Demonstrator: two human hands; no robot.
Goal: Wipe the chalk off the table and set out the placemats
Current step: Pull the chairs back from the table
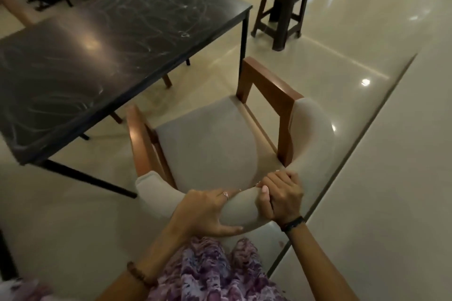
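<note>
Chalky dark surface (117, 39), your chair (220, 144) drawn clear.
Left hand (208, 210) and right hand (281, 198) grasp its backrest; dragging could knock the surface.

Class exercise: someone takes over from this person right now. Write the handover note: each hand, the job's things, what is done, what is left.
Left hand and right hand: both grip the curved grey padded backrest of the wooden armchair, fingers curled over it.
Black rectangular table: top covered in white chalk scribbles.
Done: no wiping visible.
Left: wipe all the chalk, then set out placemats; none clearly in view.
</note>
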